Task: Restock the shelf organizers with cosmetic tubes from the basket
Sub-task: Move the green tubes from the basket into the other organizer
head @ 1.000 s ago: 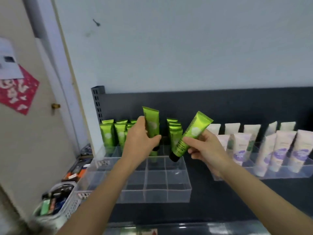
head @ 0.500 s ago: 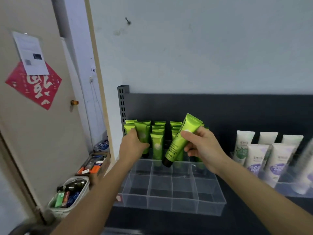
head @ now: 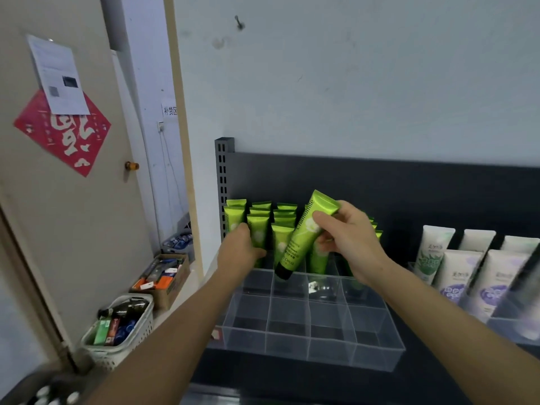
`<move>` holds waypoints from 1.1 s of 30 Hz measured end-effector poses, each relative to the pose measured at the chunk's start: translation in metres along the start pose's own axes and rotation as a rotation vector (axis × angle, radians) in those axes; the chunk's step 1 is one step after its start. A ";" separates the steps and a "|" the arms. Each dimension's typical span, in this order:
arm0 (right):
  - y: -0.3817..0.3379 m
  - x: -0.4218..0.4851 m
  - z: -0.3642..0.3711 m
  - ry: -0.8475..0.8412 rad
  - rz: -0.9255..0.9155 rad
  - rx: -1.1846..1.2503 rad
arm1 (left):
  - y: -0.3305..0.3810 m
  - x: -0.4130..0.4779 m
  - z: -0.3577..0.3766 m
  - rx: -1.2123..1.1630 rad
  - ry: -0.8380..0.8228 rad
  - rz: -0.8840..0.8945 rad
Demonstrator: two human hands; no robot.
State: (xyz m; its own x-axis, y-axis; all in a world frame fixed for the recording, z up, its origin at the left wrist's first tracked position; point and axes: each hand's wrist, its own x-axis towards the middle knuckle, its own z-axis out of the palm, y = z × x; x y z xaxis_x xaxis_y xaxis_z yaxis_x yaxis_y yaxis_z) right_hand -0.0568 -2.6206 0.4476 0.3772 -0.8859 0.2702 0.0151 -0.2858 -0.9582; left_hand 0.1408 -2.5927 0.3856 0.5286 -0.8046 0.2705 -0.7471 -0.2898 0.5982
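Your right hand [head: 347,241] pinches a green tube [head: 304,235] tilted, black cap down, just above the clear organizer [head: 309,325]; your left hand [head: 241,251] curls around a standing tube [head: 258,235] in the back rows. Lower it at that slant and the cap may catch a divider or topple neighbours. Front compartments sit bare; the basket [head: 117,328] waits on the floor, well apart.

This is a shop: a dark shelf [head: 409,182] in the middle holds rows of green tubes [head: 258,226] and white tubes [head: 455,270] for sale.
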 end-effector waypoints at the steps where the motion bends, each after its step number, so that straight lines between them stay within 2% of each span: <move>1: -0.003 0.003 0.004 0.000 -0.015 -0.017 | -0.001 0.000 -0.003 -0.010 -0.005 -0.004; 6: -0.022 0.020 0.033 -0.097 -0.163 -0.223 | -0.018 0.000 -0.021 0.027 0.045 0.026; 11: -0.020 0.035 0.063 -0.166 -0.446 -0.778 | -0.031 -0.005 -0.040 0.035 0.070 0.054; 18: -0.005 0.047 0.081 -0.196 -0.388 -1.083 | -0.036 -0.012 -0.052 0.033 0.052 0.055; 28: 0.007 0.050 0.093 -0.311 -0.367 -1.229 | -0.026 -0.018 -0.049 0.045 0.075 0.112; 31: 0.000 0.050 0.087 -0.295 -0.309 -1.051 | -0.020 -0.023 -0.052 0.011 0.077 0.129; 33: -0.009 0.047 0.075 -0.217 -0.311 -0.887 | -0.009 -0.031 -0.055 -0.016 0.097 0.170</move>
State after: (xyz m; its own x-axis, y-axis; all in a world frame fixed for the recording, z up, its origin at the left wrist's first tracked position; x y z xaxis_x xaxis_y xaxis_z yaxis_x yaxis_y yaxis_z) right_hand 0.0301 -2.6322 0.4618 0.6388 -0.6623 0.3916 -0.5283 -0.7476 -0.4025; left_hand 0.1536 -2.5369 0.4129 0.4322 -0.7873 0.4398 -0.8231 -0.1452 0.5491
